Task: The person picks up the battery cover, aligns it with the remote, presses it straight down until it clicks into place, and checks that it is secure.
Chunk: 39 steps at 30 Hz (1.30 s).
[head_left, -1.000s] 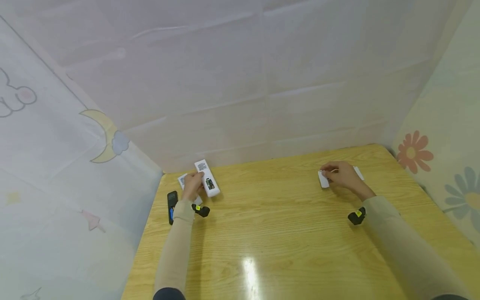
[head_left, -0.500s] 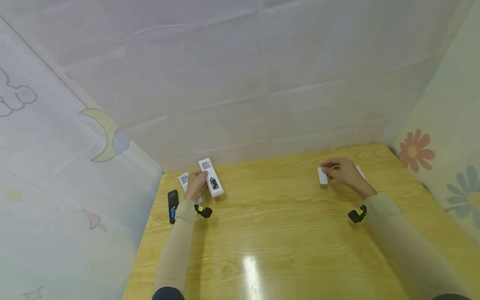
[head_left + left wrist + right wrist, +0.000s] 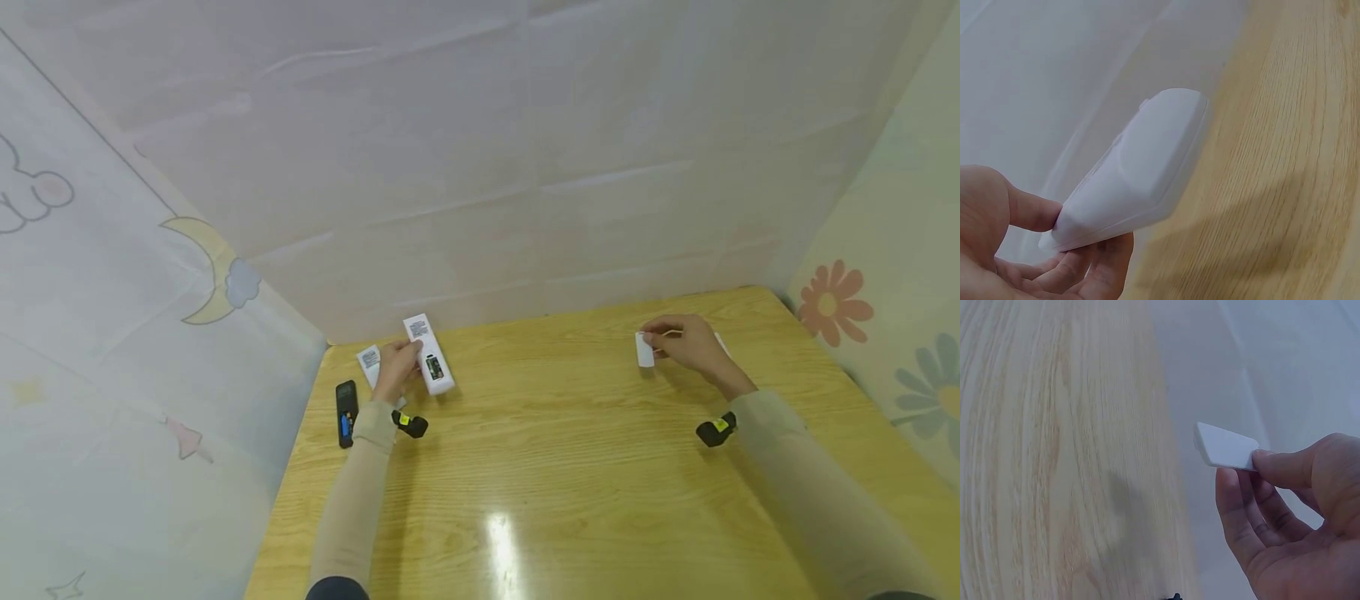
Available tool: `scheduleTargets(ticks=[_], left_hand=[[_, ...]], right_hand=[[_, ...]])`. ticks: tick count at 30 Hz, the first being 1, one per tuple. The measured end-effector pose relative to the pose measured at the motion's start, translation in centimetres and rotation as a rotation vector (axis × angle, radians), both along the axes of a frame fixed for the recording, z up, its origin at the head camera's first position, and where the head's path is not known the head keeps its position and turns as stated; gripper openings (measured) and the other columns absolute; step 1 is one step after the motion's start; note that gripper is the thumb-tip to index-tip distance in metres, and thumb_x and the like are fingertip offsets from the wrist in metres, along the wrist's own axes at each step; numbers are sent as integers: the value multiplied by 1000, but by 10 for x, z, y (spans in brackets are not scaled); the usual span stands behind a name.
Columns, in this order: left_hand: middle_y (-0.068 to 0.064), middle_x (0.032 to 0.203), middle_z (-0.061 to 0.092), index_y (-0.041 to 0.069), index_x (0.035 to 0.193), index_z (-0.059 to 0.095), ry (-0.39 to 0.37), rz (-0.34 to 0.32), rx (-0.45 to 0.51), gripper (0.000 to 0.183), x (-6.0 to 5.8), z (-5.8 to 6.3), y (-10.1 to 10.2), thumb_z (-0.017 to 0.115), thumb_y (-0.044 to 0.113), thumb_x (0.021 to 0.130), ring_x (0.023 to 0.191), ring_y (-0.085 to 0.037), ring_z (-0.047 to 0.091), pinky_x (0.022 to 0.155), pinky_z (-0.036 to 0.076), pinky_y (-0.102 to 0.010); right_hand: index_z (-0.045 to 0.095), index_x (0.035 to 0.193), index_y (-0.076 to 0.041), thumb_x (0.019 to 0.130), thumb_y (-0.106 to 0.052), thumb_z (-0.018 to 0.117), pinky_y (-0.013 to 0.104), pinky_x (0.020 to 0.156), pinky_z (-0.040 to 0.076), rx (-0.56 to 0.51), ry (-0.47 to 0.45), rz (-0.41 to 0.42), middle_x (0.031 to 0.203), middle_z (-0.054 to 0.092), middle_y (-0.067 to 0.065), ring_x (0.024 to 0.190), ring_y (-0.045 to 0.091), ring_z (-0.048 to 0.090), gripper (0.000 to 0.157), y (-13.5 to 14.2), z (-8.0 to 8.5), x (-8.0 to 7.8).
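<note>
Thumb and fingers of my left hand pinch a white remote control by its side, its back turned up with the battery compartment uncovered. In the left wrist view the remote hangs over the table and casts a shadow. On the far right, my right hand pinches a small white battery cover between thumb and fingers. The right wrist view shows this cover raised, its smooth face visible. A second white remote lies partly hidden under the left hand.
A black remote with a blue battery in its back lies at the table's left edge. Another white piece shows just behind the right hand. A draped cloth stands along the back of the wooden table.
My left hand has shifted slightly right, carrying the white remote away from the second one. The right hand has raised the battery cover a little.
</note>
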State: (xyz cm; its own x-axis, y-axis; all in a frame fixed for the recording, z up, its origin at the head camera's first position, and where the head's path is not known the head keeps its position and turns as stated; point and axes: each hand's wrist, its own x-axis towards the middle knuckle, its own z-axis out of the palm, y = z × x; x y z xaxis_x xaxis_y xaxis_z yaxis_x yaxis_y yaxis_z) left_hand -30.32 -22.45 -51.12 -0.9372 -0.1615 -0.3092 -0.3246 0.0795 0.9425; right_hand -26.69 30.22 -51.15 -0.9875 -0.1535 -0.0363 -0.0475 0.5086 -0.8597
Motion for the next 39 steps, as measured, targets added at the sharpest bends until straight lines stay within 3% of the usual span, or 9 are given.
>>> scheduleTargets(ticks=[8,27,35,39], left_hand=[[-25,141,62,-9,158,41,22,-27,-22,63,3,8,8,57,28,109,117,-31,68,102,61,-42],[-24,141,63,-6,158,43,53,-38,-35,63,6,22,26,59,28,108,125,-38,66,106,59,-48],[-21,135,67,-5,155,48,49,-50,-31,61,7,21,32,61,28,107,111,-30,70,100,62,-44],[-21,136,67,-5,155,49,45,-44,-37,61,8,22,36,62,30,107,113,-30,71,100,63,-43]], right_hand=[[64,140,3,109,-29,65,36,85,67,-33,-21,-5,137,62,29,95,12,74,44,-6,6,0],[65,140,3,109,-26,65,23,79,64,-48,1,13,139,63,29,97,7,73,42,-17,15,-7],[66,139,3,109,-25,66,24,80,65,-75,17,18,137,63,29,99,8,72,41,-22,19,-4],[67,137,4,108,-25,67,25,81,65,-78,37,30,135,65,29,100,11,73,41,-27,24,-1]])
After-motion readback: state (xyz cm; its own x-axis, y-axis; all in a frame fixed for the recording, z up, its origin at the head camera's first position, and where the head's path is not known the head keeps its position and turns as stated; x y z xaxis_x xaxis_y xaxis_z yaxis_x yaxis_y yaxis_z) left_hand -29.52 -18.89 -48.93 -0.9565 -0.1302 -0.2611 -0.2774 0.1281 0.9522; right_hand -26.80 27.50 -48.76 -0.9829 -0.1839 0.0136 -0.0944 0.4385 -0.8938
